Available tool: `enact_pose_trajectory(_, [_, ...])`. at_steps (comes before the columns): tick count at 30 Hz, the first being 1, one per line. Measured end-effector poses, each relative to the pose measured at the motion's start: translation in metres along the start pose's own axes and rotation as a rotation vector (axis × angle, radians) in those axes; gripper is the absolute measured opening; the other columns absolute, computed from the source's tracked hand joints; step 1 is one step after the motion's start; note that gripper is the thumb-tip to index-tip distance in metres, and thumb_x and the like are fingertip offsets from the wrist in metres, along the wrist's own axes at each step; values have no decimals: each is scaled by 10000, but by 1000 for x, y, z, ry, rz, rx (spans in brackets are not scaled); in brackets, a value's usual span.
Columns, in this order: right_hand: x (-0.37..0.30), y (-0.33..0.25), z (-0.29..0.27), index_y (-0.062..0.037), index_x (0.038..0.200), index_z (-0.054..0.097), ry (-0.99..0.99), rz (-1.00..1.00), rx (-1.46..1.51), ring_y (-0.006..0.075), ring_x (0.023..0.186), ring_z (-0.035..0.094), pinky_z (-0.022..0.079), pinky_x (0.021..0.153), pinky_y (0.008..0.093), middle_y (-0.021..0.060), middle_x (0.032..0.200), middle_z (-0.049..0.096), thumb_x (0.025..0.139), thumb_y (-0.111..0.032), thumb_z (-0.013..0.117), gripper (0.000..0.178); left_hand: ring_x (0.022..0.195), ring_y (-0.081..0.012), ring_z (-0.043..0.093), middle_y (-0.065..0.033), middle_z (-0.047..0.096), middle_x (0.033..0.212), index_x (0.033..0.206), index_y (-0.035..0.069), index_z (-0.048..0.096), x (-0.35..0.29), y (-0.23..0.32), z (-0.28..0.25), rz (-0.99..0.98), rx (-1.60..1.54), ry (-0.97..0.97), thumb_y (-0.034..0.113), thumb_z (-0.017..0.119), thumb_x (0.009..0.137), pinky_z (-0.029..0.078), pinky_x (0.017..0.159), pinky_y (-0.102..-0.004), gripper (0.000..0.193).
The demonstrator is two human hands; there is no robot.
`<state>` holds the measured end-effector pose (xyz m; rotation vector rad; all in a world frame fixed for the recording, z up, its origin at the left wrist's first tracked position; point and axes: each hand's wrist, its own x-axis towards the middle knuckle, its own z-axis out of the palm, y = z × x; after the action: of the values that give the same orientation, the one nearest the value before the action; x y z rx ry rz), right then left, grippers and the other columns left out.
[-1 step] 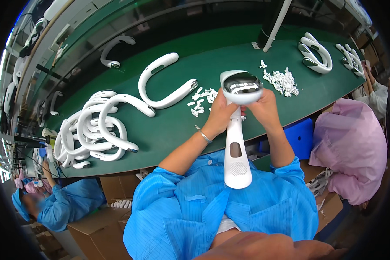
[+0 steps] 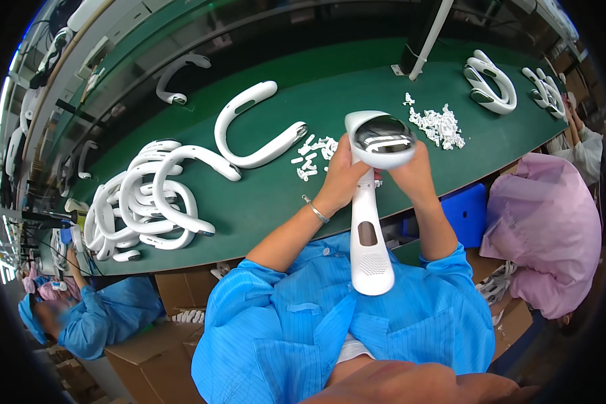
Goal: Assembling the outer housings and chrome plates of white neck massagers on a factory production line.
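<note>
My left hand (image 2: 342, 176) is wrapped around a white band (image 2: 373, 273), and my right hand (image 2: 411, 168) grips it beside its dark, shiny end; some fingers are hidden behind it. The rest of the band points from my hands toward my chest. Just left of my left hand, small white pieces (image 2: 308, 166) lie on the green bench (image 2: 259, 215); farther left are a curved band (image 2: 222, 131) and a heap of bands (image 2: 160, 188). Beyond my right hand sits a pile of pieces (image 2: 444, 126).
</note>
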<state>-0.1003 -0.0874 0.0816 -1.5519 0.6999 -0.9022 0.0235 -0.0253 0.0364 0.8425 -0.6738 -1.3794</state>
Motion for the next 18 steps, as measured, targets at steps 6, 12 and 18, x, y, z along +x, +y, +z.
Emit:
enact_pose_trajectory(6, [-15, 51, -14, -14, 1077, 585, 92, -89, -28, 122, 832, 596, 510, 693, 259, 56, 941, 623, 804, -89, 687, 301, 789, -125, 592, -80, 571, 994, 1250, 30, 358, -4, -5, -1, 201, 89, -43, 172, 470, 935, 526, 691, -282, 364])
enact_pose_trajectory(12, [-10, 7, -5, -22, 1106, 576, 11, -66, -89, 84, 828, 578, 472, 759, 215, 28, 943, 615, 766, -50, 669, 354, 762, -113, 602, -70, 609, 894, 1231, 9, 398, -13, -2, -1, 343, 352, -46, 231, 454, 960, 518, 688, -268, 355])
enact_pose_trajectory(18, [-5, 34, -16, 1, 1187, 560, -214, 18, 230, 92, 883, 580, 484, 798, 249, 43, 1008, 626, 866, -107, 562, 339, 713, -105, 589, -68, 613, 887, 1170, 9, 455, -9, -5, -1, 323, 173, -67, 177, 467, 951, 510, 643, -251, 276])
